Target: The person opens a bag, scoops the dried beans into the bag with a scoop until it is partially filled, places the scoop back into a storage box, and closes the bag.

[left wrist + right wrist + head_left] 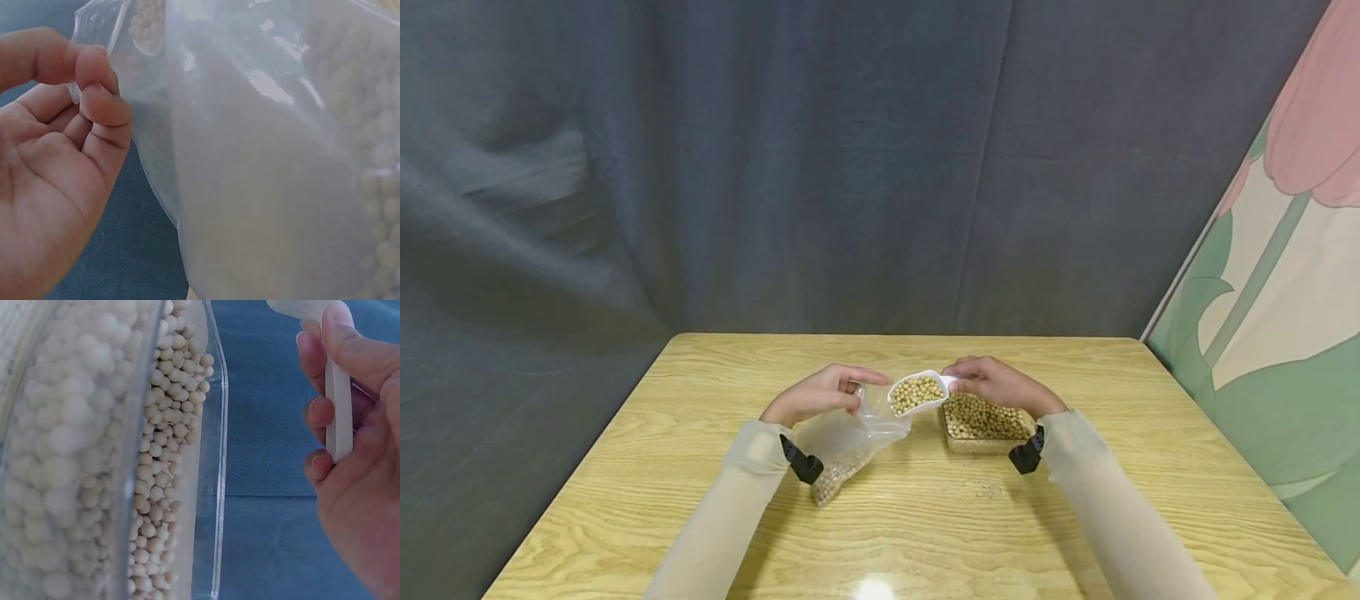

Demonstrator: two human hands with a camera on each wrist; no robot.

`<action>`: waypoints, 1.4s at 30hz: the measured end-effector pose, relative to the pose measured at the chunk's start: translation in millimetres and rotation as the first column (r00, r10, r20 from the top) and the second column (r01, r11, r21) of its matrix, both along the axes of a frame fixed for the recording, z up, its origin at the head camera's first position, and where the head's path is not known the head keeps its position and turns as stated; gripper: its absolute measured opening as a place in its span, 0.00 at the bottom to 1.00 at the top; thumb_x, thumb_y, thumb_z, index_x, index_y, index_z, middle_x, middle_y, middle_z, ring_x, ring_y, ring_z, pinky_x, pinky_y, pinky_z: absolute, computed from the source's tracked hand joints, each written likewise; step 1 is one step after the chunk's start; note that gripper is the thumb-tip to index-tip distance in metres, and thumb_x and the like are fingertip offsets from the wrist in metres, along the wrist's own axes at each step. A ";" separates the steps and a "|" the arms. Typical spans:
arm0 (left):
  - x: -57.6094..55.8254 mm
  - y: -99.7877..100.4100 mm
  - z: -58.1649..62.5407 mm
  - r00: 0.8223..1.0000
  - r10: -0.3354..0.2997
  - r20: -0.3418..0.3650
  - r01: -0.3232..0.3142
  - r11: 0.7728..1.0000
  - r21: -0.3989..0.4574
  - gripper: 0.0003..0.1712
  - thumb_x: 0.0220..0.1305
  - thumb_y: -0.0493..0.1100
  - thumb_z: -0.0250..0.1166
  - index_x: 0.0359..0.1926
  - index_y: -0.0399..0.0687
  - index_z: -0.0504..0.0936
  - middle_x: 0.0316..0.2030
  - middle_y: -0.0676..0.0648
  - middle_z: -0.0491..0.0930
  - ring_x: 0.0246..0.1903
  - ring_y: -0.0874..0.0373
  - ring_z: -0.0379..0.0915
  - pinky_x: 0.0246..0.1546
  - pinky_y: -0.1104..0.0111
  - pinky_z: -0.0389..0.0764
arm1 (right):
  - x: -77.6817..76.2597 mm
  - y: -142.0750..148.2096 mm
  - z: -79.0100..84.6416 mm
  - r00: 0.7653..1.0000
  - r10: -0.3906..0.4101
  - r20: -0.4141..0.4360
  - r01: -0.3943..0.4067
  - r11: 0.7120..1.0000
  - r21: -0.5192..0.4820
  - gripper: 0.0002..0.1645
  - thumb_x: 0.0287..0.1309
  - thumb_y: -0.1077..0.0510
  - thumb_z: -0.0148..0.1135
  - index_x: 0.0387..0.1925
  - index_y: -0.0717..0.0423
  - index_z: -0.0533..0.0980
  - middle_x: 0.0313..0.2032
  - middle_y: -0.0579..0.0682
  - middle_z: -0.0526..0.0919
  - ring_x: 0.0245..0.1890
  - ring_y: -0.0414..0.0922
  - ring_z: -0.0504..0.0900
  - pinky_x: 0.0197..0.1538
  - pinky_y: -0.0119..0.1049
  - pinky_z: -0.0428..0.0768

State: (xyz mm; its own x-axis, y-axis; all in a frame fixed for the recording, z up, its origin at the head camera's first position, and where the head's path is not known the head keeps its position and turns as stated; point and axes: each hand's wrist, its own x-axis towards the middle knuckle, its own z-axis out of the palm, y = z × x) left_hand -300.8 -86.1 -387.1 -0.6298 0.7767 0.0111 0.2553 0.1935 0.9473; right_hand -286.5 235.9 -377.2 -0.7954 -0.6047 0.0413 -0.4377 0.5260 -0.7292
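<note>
My left hand (pixel 826 392) pinches the rim of a clear plastic bag (pixel 850 433) between thumb and fingers. Soybeans (pixel 381 231) fill the lower part of the bag, seen through its wall in the left wrist view. A white scoop (pixel 917 393) heaped with soybeans is at the mouth of the bag, level or nearly so. Its handle (pixel 338 412) lies in the curled fingers of my right hand (pixel 996 383), thumb on top. Below the right hand stands a clear box (pixel 977 446) with more soybeans in it.
The wooden table (pixel 925 533) carries the bag and the box. A dark curtain (pixel 820 167) hangs along its far edge, and a wall with a painted flower (pixel 1285 333) borders the right side.
</note>
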 end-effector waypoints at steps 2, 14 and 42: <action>0.2 0.1 0.1 1.000 0.003 -0.002 -0.003 1.000 -0.003 0.33 0.56 0.25 0.51 0.65 0.37 0.70 0.37 0.31 0.75 0.23 0.59 0.63 0.33 0.68 0.74 | -0.1 -0.5 1.6 1.000 -0.004 -0.014 0.004 1.000 0.019 0.18 0.67 0.55 0.54 0.53 0.59 0.79 0.50 0.56 0.80 0.48 0.48 0.76 0.51 0.44 0.75; 0.4 -0.4 1.3 1.000 -0.002 0.006 0.002 1.000 -0.006 0.32 0.57 0.26 0.52 0.65 0.38 0.70 0.27 0.46 0.76 0.22 0.56 0.61 0.33 0.67 0.74 | -0.7 -1.8 8.2 0.998 -0.009 -0.062 0.014 0.997 0.080 0.20 0.67 0.54 0.54 0.54 0.61 0.78 0.55 0.60 0.78 0.54 0.54 0.75 0.55 0.50 0.75; -0.2 -1.7 1.2 1.000 0.000 0.004 0.000 1.000 -0.006 0.32 0.56 0.26 0.52 0.65 0.36 0.70 0.23 0.50 0.74 0.21 0.57 0.61 0.31 0.67 0.73 | -5.1 -8.0 21.0 0.988 0.078 -0.130 -0.058 0.987 0.147 0.18 0.66 0.56 0.55 0.52 0.59 0.80 0.48 0.55 0.82 0.46 0.47 0.77 0.50 0.42 0.76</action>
State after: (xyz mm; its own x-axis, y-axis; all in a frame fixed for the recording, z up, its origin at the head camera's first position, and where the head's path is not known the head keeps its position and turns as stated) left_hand -301.0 -87.8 -385.9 -0.6299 0.7767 0.0035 0.2511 0.1994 0.9472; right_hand -291.5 227.9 -356.3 -0.7451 -0.6647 0.0547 -0.5652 0.5859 -0.5808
